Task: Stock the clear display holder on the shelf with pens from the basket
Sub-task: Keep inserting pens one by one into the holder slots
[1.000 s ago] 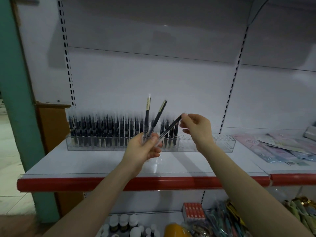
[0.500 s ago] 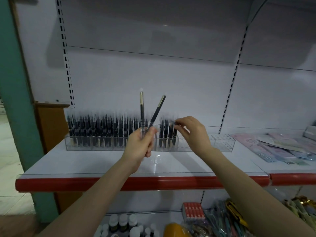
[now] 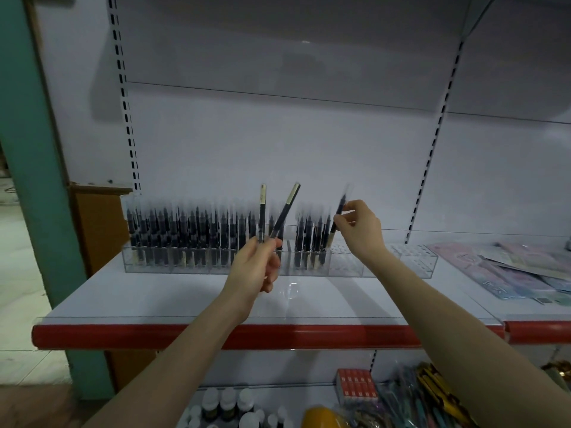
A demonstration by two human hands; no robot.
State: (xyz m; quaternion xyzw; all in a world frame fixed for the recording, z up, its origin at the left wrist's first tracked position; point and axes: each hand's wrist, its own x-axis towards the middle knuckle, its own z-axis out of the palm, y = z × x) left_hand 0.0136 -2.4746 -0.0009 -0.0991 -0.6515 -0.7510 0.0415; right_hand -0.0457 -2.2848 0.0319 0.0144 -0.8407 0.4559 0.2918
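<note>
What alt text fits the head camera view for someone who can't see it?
A person's right hand pinches a dark pen, tilted, over a clear display holder on a white shelf, beside the rows of pens already standing in it. The left hand grips two more pens, fanned upward.

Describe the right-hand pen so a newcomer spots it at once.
A long clear plastic display holder sits on the white shelf with a red front edge. Where its packed dark pens end, the right hand pinches one slim dark pen. It tilts, raised above the racked ones, pale band low; the left hand's two pens show theirs on top.
</note>
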